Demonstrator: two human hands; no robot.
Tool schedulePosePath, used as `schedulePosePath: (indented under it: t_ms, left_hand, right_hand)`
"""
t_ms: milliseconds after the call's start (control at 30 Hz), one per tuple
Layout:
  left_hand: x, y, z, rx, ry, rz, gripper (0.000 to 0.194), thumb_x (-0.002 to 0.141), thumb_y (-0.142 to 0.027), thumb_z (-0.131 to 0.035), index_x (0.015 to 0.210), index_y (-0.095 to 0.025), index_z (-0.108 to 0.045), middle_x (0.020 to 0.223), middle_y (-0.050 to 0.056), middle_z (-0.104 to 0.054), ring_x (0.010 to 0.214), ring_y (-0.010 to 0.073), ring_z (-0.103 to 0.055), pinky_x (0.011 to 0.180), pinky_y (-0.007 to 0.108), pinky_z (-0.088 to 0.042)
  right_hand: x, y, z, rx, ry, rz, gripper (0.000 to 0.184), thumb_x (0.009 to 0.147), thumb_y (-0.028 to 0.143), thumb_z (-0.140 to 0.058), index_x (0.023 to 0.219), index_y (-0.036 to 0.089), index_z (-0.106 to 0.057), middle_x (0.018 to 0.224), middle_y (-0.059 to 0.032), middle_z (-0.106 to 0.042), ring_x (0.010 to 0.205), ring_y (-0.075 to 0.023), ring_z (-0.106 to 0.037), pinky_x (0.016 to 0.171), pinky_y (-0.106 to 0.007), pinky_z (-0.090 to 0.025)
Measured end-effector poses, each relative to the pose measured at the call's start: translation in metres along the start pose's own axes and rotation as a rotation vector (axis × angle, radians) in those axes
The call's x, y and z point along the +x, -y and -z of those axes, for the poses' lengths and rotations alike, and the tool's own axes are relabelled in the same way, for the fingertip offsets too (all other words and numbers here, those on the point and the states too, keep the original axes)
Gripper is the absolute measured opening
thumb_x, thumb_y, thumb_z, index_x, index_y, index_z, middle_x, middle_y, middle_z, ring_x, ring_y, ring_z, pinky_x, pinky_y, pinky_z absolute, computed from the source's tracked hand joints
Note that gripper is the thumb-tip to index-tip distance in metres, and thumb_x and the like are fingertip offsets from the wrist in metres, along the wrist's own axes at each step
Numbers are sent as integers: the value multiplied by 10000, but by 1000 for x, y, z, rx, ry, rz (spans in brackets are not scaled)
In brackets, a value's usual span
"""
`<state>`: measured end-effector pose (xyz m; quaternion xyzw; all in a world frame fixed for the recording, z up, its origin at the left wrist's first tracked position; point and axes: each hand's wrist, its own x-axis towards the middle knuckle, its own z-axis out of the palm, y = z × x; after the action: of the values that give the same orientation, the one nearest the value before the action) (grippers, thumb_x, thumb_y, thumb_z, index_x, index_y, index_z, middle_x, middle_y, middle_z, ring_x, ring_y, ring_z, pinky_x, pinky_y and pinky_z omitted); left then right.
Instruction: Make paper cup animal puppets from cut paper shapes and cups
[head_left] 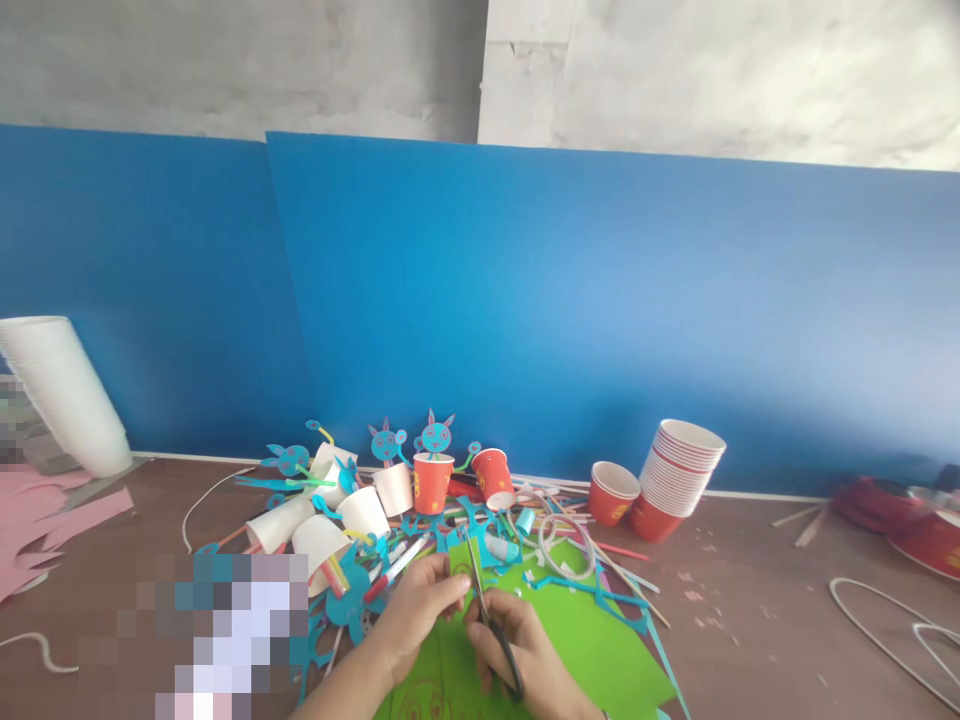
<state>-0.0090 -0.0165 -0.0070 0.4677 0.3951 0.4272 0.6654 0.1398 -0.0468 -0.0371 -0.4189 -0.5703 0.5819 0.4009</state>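
My left hand (pixel 416 612) pinches a small piece of green paper (pixel 459 562) with a reddish drawn outline on it. Black-handled scissors (pixel 507 660) are in my right hand (pixel 525 645), their blades pointing away from me and lying along the paper's right edge. Whether the blades are parted is hard to make out. Beneath both hands spreads a larger green sheet (pixel 607 640), with a drawn face (pixel 424 703) near the bottom of the view. Cut blue paper scraps (pixel 352 600) and a red-and-white marker (pixel 394 570) lie beside my left hand.
Behind my hands stand red paper cups (pixel 433 487) with blue paper animal heads (pixel 436 436), and white cups (pixel 365 513) lie tipped. A roll of clear tape (pixel 566 548) and a cup stack (pixel 679 475) are to the right. Pink paper (pixel 52 520) lies left; a blue panel (pixel 600 300) stands behind.
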Motion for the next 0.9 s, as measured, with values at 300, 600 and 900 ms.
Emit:
schedulePosePath:
  t_ms: [300,600,900]
  left_hand:
    - [0,-2,0,8,8,6,234,651,-364,-681,676,-156,-577,539,-50,-490,518,96,-370,539,246,-267]
    - [0,-5,4,60,37,17,189,638,-325,-660,644,-165,-560,533,-55,-481,531,105,-376,546,244,-272]
    - [0,-8,7,73,68,58,233,615,-359,-677,687,-151,-601,573,-47,-487,533,102,-363,549,248,-260]
  right_hand:
    - [0,-2,1,-23,-14,-6,406,746,551,-668,752,171,-524,461,77,-455,356,-61,-394,349,-167,-296]
    - [-1,0,2,-34,-1,-26,392,735,535,-683,739,172,-535,463,78,-457,357,-60,-399,346,-164,-332]
    - [0,0,4,-32,11,-57,378,724,511,-696,731,168,-539,449,80,-471,346,-53,-419,335,-150,-315]
